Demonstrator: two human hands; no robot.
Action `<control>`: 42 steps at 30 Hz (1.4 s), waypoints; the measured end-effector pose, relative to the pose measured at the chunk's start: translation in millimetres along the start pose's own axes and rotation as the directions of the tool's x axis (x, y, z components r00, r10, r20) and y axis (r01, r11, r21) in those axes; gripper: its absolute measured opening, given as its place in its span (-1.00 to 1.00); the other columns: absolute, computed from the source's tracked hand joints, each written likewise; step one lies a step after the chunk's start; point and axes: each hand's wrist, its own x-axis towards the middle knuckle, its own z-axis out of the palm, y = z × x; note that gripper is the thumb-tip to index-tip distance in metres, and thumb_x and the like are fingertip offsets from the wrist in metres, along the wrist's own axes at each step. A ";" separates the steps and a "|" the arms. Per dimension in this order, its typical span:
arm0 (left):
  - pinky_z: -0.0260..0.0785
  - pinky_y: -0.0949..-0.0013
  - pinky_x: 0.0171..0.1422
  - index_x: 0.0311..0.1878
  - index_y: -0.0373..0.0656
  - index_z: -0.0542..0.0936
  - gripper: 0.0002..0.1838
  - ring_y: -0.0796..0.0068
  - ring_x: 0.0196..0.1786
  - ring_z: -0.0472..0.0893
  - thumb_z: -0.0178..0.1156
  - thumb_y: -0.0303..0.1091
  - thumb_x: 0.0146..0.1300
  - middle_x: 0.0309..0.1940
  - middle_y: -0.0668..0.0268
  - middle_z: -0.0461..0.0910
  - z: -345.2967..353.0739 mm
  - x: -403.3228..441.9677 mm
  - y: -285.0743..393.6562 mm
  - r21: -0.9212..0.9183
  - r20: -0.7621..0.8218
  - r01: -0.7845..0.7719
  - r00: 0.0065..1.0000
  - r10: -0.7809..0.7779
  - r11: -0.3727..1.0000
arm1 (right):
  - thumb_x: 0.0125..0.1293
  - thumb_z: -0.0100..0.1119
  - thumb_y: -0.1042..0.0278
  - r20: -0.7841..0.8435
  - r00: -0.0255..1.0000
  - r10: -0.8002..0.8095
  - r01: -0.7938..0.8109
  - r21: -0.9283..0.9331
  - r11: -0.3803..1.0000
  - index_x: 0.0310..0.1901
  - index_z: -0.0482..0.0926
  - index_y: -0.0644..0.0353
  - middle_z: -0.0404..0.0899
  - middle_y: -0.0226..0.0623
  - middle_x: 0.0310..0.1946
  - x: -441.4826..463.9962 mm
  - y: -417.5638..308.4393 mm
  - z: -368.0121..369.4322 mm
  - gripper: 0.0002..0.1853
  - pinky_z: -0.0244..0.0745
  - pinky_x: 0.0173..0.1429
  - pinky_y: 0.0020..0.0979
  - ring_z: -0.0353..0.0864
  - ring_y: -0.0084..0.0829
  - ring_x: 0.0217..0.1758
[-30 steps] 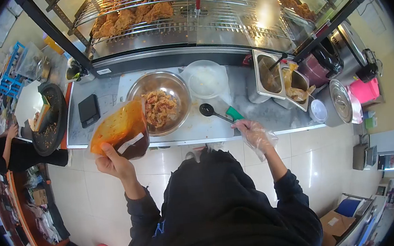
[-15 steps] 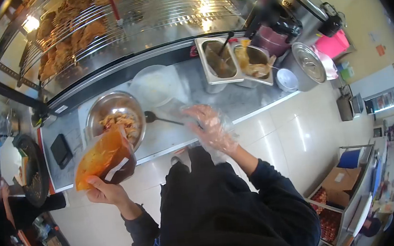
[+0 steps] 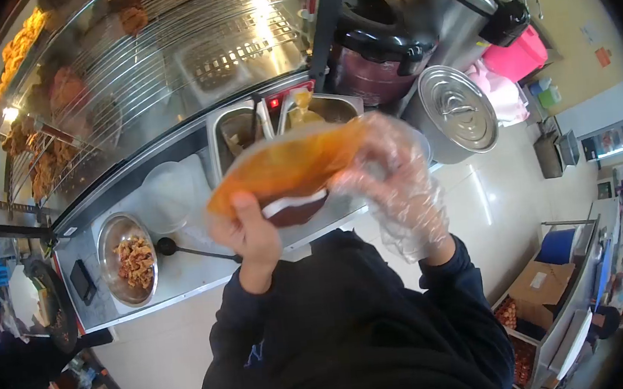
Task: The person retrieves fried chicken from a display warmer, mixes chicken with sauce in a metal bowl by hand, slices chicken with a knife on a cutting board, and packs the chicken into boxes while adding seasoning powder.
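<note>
An orange-and-brown plastic pouch (image 3: 290, 163) with a white strip is held up over the front edge of the counter. My left hand (image 3: 248, 233), bare, grips its left end with the thumb on top. Wearing a clear plastic glove, my right hand (image 3: 399, 179) is closed on the pouch's right end. To the left, a steel bowl (image 3: 106, 238) holds chopped fried pieces (image 3: 134, 262). A black ladle (image 3: 168, 245) lies beside the bowl, its handle pointing right. Behind them is a round, whitish translucent lid or plate (image 3: 166, 196).
Behind the pouch stand two steel food pans (image 3: 220, 147), partly hidden. A lidded steel pot (image 3: 459, 107) and a dark cooker (image 3: 372, 45) are at right. The glass display case (image 3: 166, 59) with fried food borders the counter's back. Another person's dark sleeve (image 3: 26, 367) shows at left.
My left hand has carried the pouch rightward, away from the bowl. My gloved right hand, open and apart before, has come up and taken its right end. The view has shifted right.
</note>
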 end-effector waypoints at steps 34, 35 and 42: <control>0.26 0.40 0.22 0.23 -0.25 0.28 -0.59 0.51 0.10 0.44 0.05 -0.42 0.35 0.09 0.29 0.43 101.1 -28.8 -148.2 0.146 0.395 0.513 0.754 -0.525 0.846 | 0.10 0.16 0.48 -0.061 0.998 0.003 -0.008 -0.089 0.996 -0.30 0.63 0.26 0.60 -0.16 -0.30 44.7 206.6 -54.4 -0.86 0.46 -0.09 -0.32 0.59 -0.19 -0.21; 0.27 0.39 0.21 0.24 -0.26 0.26 -0.57 0.51 0.10 0.44 0.05 -0.43 0.34 0.10 0.29 0.42 94.7 -33.9 -152.9 0.211 0.412 0.496 0.736 -0.537 0.842 | 0.11 0.16 0.44 -0.045 0.999 -0.018 0.013 -0.110 0.994 -0.30 0.64 0.25 0.60 -0.16 -0.32 41.1 217.1 -48.5 -0.86 0.46 -0.10 -0.31 0.58 -0.19 -0.23; 0.09 0.19 0.37 0.32 -0.30 0.16 -0.40 0.15 0.32 0.25 0.12 -0.40 0.25 0.20 0.05 0.29 91.7 -16.3 -117.8 0.502 0.477 0.146 0.776 -0.414 0.852 | 0.16 0.14 0.40 -0.008 0.996 0.087 -0.087 -0.050 0.995 -0.21 0.63 0.26 0.60 -0.17 -0.28 27.4 224.2 -49.1 -0.80 0.46 -0.04 -0.33 0.58 -0.20 -0.20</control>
